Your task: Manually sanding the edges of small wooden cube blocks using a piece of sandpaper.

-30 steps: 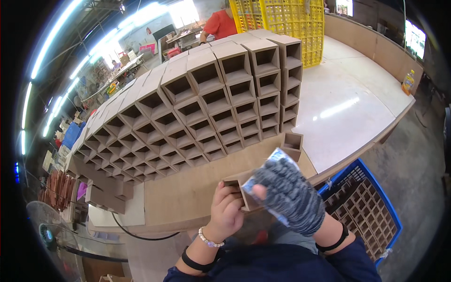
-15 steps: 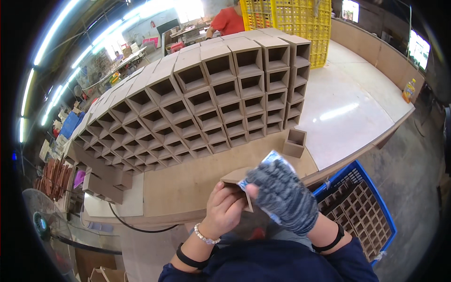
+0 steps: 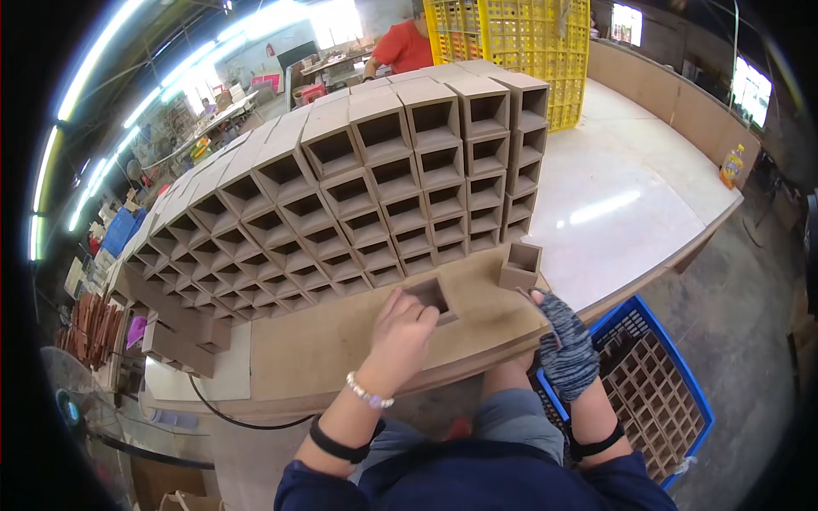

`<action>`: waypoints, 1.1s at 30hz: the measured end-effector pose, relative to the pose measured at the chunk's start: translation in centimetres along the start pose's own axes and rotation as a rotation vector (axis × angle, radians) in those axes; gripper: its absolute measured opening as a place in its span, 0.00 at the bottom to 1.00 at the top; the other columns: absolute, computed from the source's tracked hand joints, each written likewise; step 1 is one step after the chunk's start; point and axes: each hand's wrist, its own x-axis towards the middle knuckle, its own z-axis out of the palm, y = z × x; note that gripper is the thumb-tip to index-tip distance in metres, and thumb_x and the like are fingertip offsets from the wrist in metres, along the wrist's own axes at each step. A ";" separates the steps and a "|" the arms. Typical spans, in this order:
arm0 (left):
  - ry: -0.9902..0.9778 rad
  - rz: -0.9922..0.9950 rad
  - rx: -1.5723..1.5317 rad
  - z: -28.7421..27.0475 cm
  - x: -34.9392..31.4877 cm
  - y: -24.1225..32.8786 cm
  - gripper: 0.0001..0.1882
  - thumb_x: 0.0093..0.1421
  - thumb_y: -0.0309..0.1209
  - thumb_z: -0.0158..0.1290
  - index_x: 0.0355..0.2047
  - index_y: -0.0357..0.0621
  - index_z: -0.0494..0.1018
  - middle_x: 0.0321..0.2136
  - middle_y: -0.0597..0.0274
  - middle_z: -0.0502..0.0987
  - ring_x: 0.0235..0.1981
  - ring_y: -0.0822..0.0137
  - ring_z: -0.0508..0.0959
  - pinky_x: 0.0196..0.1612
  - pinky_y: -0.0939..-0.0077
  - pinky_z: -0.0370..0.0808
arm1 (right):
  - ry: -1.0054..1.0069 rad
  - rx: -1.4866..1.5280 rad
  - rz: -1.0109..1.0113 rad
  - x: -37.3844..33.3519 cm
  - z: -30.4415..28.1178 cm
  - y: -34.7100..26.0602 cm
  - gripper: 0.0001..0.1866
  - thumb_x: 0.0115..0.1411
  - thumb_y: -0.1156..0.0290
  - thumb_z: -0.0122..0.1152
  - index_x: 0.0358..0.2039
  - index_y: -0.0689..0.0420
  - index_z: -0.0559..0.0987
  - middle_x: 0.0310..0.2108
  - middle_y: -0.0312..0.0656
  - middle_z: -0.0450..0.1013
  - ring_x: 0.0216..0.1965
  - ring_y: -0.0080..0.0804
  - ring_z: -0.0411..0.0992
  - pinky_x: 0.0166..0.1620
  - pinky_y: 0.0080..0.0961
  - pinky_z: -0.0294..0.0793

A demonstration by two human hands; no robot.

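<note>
Head view has the brown box (image 3: 434, 294) over the wooden table (image 3: 324, 353), open mouth turned up, in front of the stack of boxes (image 3: 341, 183); whether it touches the tabletop I cannot tell. Half a second ago it was nearer the person's body, at the table's front edge, with the thin sheet (image 3: 540, 315) against its side; now box and sheet are well apart, the sheet turned almost edge-on. The left hand (image 3: 405, 328) has gone forward with the box, its forearm slanting up from the lower edge, back of the hand upward, fingers curled together and gripping the box's near left side; the thumb is hard to make out. The right hand (image 3: 569, 349), in a grey glove, has drawn off to the right, beyond the table's front edge and beside the blue basket (image 3: 677, 364). It is upright, the sheet held along its inner side with the thumb tip near the upper end; how the other fingers close is hidden. Just above it stands a lone box (image 3: 520, 266). Farther back are a yellow crate (image 3: 532, 60) and a person in a red shirt (image 3: 400, 48).
</note>
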 end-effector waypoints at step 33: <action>1.200 -1.059 -0.067 -15.8 -21.1 -17.3 0.08 0.57 0.21 0.50 0.39 0.36 0.70 0.34 0.62 0.75 0.35 0.73 0.74 0.41 0.80 0.71 | -0.364 0.466 0.357 -1.1 7.7 -1.3 0.31 0.59 0.65 0.55 0.58 0.68 0.59 0.56 0.52 0.62 0.58 0.39 0.60 0.59 0.29 0.57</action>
